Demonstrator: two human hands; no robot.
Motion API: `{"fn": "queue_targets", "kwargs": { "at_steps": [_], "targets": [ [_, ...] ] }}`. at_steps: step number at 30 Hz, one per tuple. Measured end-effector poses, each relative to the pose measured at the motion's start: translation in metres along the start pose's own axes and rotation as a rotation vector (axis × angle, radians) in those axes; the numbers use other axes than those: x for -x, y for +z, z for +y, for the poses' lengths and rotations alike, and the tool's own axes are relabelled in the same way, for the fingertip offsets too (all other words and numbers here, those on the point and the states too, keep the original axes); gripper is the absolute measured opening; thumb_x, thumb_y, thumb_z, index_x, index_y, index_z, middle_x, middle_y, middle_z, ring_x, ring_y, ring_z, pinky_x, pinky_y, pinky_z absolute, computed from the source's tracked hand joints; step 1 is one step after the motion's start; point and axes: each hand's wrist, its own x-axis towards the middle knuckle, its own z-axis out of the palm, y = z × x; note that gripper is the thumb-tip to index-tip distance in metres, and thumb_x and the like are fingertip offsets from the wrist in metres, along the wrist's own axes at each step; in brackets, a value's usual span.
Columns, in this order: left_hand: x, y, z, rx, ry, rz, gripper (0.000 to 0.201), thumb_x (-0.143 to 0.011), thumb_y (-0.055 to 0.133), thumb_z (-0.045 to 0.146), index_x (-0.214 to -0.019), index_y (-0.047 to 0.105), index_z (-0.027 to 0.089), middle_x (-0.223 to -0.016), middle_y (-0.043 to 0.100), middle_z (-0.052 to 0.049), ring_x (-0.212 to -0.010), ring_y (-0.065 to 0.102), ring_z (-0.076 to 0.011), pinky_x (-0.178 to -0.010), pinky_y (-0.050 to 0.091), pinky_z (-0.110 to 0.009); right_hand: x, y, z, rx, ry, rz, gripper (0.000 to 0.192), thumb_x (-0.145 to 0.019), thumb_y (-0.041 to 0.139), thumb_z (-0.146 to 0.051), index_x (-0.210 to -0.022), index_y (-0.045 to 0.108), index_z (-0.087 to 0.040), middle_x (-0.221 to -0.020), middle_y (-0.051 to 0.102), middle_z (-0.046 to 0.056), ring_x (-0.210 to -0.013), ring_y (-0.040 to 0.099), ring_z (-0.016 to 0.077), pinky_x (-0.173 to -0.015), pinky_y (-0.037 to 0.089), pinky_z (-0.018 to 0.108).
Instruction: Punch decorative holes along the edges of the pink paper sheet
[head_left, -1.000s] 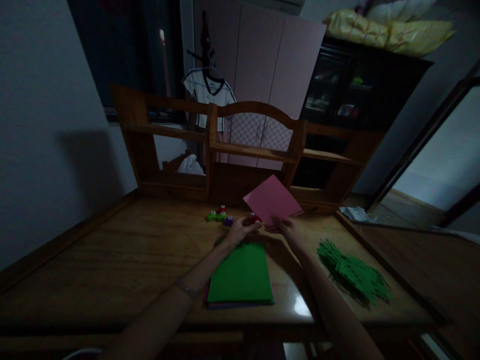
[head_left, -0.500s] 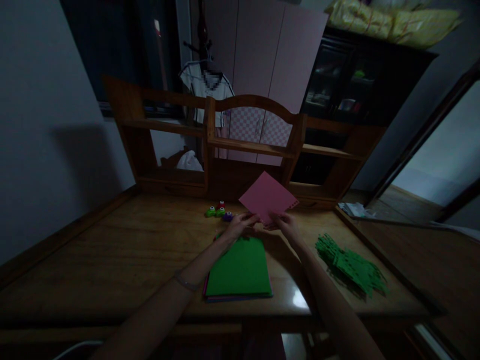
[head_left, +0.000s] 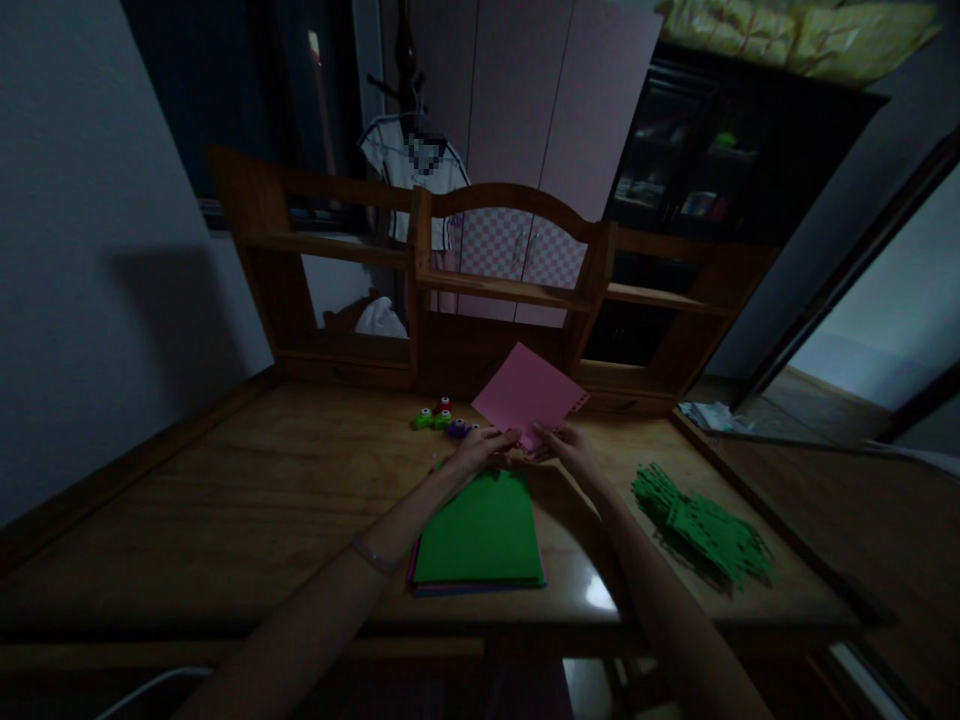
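While it is held up off the table (head_left: 247,500), the pink sheet of paper (head_left: 527,394) stands tilted, one corner pointing up toward the wooden shelf unit (head_left: 495,290) at the back, its lower right edge showing a row of small punched notches. The left hand (head_left: 480,450) pinches the sheet's lower edge from the left, fingers closed on the paper; whether something small is also between those fingers cannot be told in the dim light. The right hand (head_left: 571,450) grips the same lower edge just to the right, thumb and fingers closed on it, so the two hands sit close together beneath the sheet. A thin bracelet (head_left: 373,556) circles the left forearm.

Just left of the left hand, a small cluster of craft punches (head_left: 441,420) in green, red and purple rests on the table, near the foot of the shelf unit. Below the hands, nearer the person, lies a flat stack of coloured paper (head_left: 480,530) with a green sheet on top and pink and purple edges showing underneath. To the right, well apart from the stack, a heap of green paper strips (head_left: 701,528) with punched edges lies near the table's right edge. Behind the shelf unit hang a white garment (head_left: 412,175) and stand pale pink wardrobe doors (head_left: 555,110).
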Motion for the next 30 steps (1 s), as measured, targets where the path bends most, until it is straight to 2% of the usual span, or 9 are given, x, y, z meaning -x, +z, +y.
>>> {"fn": "queue_targets", "kwargs": {
  "at_steps": [4, 14, 23, 30],
  "targets": [
    [0.002, 0.001, 0.002, -0.009, 0.007, 0.008, 0.046, -0.06, 0.074, 0.052, -0.074, 0.064, 0.01, -0.07, 0.063, -0.005, -0.047, 0.052, -0.0078, -0.048, 0.043, -0.021, 0.001, 0.001, -0.001, 0.009, -0.004, 0.0, 0.042, -0.066, 0.069, -0.054, -0.076, 0.066, -0.014, -0.066, 0.069, 0.007, -0.053, 0.064, 0.0169, -0.053, 0.053, 0.025],
    [-0.006, -0.003, -0.005, -0.01, 0.026, 0.001, 0.047, -0.062, 0.071, 0.055, -0.07, 0.061, 0.01, -0.054, 0.051, 0.002, -0.038, 0.042, -0.0055, -0.038, 0.03, -0.02, -0.001, -0.002, 0.004, 0.043, -0.026, -0.047, 0.041, -0.072, 0.064, -0.054, -0.079, 0.065, -0.013, -0.068, 0.069, 0.008, -0.055, 0.065, 0.0173, -0.053, 0.053, 0.026],
    [-0.005, -0.002, -0.004, 0.015, -0.01, 0.009, 0.045, -0.061, 0.073, 0.052, -0.07, 0.059, 0.01, -0.059, 0.056, -0.001, -0.045, 0.049, -0.0083, -0.043, 0.035, -0.021, 0.0, -0.001, 0.005, 0.051, -0.024, -0.055, 0.04, -0.072, 0.063, -0.055, -0.081, 0.065, -0.016, -0.068, 0.069, 0.007, -0.056, 0.065, 0.0183, -0.054, 0.053, 0.028],
    [-0.004, 0.0, -0.003, -0.009, -0.005, 0.02, 0.046, -0.059, 0.073, 0.054, -0.069, 0.06, 0.01, -0.052, 0.051, 0.001, -0.041, 0.043, -0.0064, -0.04, 0.027, -0.02, -0.004, -0.004, 0.01, 0.062, -0.039, -0.078, 0.043, -0.073, 0.063, -0.056, -0.083, 0.066, -0.014, -0.07, 0.069, 0.009, -0.058, 0.066, 0.0201, -0.056, 0.054, 0.03]
  ]
}}
